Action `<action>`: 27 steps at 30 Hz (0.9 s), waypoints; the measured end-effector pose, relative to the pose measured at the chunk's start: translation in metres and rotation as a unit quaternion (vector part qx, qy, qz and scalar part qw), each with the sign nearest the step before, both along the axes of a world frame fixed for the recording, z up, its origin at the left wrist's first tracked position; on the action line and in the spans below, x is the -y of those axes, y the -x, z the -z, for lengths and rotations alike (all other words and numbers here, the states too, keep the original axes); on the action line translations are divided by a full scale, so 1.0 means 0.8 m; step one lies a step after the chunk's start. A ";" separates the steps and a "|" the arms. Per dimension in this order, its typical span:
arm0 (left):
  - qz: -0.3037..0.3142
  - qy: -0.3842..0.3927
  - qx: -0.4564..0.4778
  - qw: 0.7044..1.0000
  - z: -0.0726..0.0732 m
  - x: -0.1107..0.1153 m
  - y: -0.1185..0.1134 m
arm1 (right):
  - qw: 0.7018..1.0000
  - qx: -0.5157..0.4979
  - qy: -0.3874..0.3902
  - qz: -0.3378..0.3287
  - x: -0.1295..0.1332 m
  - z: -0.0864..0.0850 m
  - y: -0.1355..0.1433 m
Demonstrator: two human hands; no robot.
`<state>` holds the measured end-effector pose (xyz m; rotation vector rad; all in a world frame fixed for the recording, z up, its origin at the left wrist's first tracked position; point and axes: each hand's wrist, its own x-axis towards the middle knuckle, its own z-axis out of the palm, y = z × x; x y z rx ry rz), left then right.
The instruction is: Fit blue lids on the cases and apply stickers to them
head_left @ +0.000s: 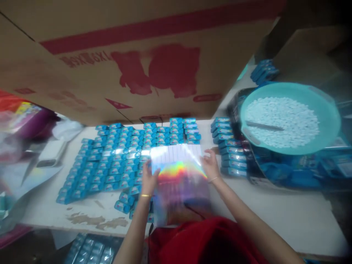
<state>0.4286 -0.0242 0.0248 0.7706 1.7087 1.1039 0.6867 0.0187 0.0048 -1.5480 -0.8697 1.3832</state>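
A shiny sheet [178, 172] with a rainbow glare lies between my hands, in front of my body. My left hand [149, 176] is closed at its left edge, thumb toward the sheet. At the right edge, my right hand [211, 165] has its thumb and fingers bent together on the sheet. Just left of the sheet stand tight rows of small blue packs [118, 157]; a few loose blue packs [123, 203] lie near my left wrist. Motion blurs the sheet's lower part, and what lies under it is hidden.
A large cardboard box [132, 73] walls off the back of the white table [264, 216]. To the right, a turquoise bowl [327, 128] holds white pellets and a grey stick [264, 126], above a dark container of blue packs. More blue packs [232, 157] stand beside it. A white device [51, 154] lies left.
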 end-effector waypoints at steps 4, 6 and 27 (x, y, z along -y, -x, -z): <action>-0.073 0.009 0.109 0.991 -0.044 0.027 0.000 | 0.999 -0.045 0.020 0.023 0.019 -0.023 -0.024; -0.090 0.009 0.127 0.988 -0.070 0.037 -0.003 | 1.000 0.024 -0.005 -0.004 0.027 -0.035 -0.035; 0.188 -0.258 -0.282 0.905 -0.213 0.076 -0.018 | 0.794 0.210 -0.378 -0.427 0.076 -0.208 0.081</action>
